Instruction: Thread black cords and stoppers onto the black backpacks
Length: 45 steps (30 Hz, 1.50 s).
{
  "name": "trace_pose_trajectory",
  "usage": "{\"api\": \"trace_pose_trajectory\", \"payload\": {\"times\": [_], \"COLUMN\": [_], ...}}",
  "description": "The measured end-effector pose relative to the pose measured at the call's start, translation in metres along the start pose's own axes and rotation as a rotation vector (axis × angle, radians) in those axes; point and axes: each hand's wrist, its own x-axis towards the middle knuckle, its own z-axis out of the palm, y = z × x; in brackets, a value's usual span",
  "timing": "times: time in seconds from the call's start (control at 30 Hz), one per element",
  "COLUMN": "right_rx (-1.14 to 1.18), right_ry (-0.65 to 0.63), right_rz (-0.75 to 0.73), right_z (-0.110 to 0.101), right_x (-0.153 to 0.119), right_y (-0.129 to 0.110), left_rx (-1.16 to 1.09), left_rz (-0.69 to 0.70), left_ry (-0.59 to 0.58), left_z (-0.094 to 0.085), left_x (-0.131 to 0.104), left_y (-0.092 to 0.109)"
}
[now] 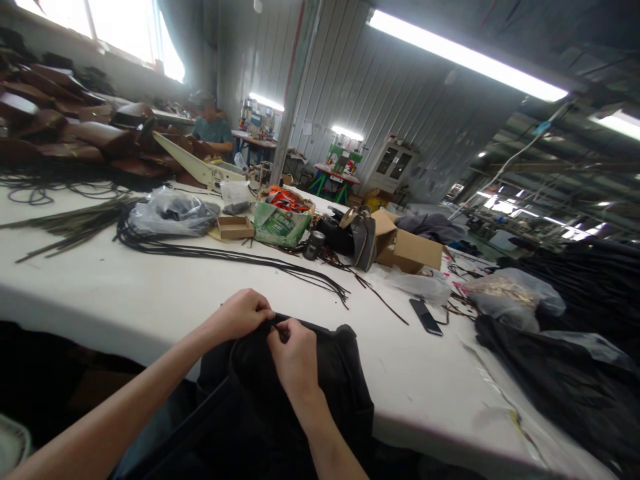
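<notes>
A black fabric bag point(340, 387) lies over the front edge of the white table, part of it hanging down toward me. My left hand point(245, 313) pinches the bag's upper edge between thumb and fingers. Just to its right, my right hand point(296, 350) is closed on the same edge, fingertips pressed together. Whether a small part such as a cord or zipper sits between the fingertips is too dark to make out. Beyond my hands, a bundle of black cords point(240, 257) stretches across the table.
Behind the cords stand a green-white bag point(283, 223) of orange items, a small cardboard tray point(235, 228) and an open cardboard box point(413, 250). A phone point(426, 316) lies to the right, near black fabric point(560, 387). A person point(211, 127) sits at the far left.
</notes>
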Motion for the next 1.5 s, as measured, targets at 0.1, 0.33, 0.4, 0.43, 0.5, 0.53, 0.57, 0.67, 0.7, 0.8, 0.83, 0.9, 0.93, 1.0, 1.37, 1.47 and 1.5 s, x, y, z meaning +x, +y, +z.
{"api": "trace_pose_trajectory", "payload": {"times": [0.1, 0.33, 0.4, 0.43, 0.5, 0.53, 0.57, 0.67, 0.7, 0.8, 0.83, 0.9, 0.93, 1.0, 1.37, 1.47, 1.5], "right_rx": [-0.046, -0.069, -0.066, -0.064, -0.052, -0.040, -0.026, -0.018, -0.031, -0.070, -0.069, -0.084, -0.102, -0.132, -0.351, -0.390, -0.386], "right_ry": [-0.015, -0.042, -0.050, -0.053, -0.066, -0.082, -0.108, -0.164, -0.146, -0.019, 0.022, 0.077, 0.095, 0.113, 0.171, 0.231, 0.244], "right_rz": [-0.021, -0.069, -0.076, -0.079, -0.092, -0.102, -0.116, -0.196, -0.225, -0.245, -0.222, -0.153, -0.108, -0.011, 0.025, -0.013, -0.025], "right_z": [0.006, 0.020, 0.022, 0.022, 0.022, 0.021, 0.020, 0.007, 0.000, -0.032, -0.045, -0.068, -0.078, -0.092, -0.085, -0.076, -0.073], "right_x": [0.000, -0.004, -0.005, -0.004, -0.004, -0.004, -0.005, -0.011, -0.015, -0.031, -0.036, -0.046, -0.050, -0.054, -0.048, -0.043, -0.041], "right_y": [0.005, 0.013, 0.015, 0.017, 0.019, 0.020, 0.020, 0.016, 0.015, 0.015, 0.019, 0.030, 0.037, 0.052, 0.064, 0.066, 0.067], "left_rx": [-0.054, -0.247, -0.240, -0.224, -0.182, -0.160, -0.138, -0.076, -0.061, -0.042, -0.041, -0.030, -0.017, 0.022, 0.195, 0.115, 0.103], "left_rz": [-0.001, -0.133, -0.158, -0.164, -0.169, -0.166, -0.161, -0.148, -0.146, -0.131, -0.120, -0.086, -0.064, -0.006, 0.208, 0.188, 0.179], "left_ry": [-0.020, -0.112, -0.110, -0.098, -0.072, -0.062, -0.052, -0.001, 0.031, 0.155, 0.189, 0.233, 0.244, 0.234, -0.161, -0.224, -0.229], "left_z": [-0.004, -0.007, -0.003, -0.001, 0.003, 0.005, 0.007, 0.011, 0.011, 0.006, 0.004, 0.003, 0.005, 0.016, 0.074, 0.068, 0.067], "left_x": [-0.001, 0.007, 0.011, 0.013, 0.015, 0.014, 0.014, 0.009, 0.007, 0.002, 0.002, 0.002, 0.003, 0.006, 0.034, 0.046, 0.049], "left_y": [-0.004, -0.025, -0.026, -0.026, -0.022, -0.020, -0.018, -0.011, -0.008, 0.001, 0.005, 0.015, 0.022, 0.035, 0.028, 0.028, 0.029]}}
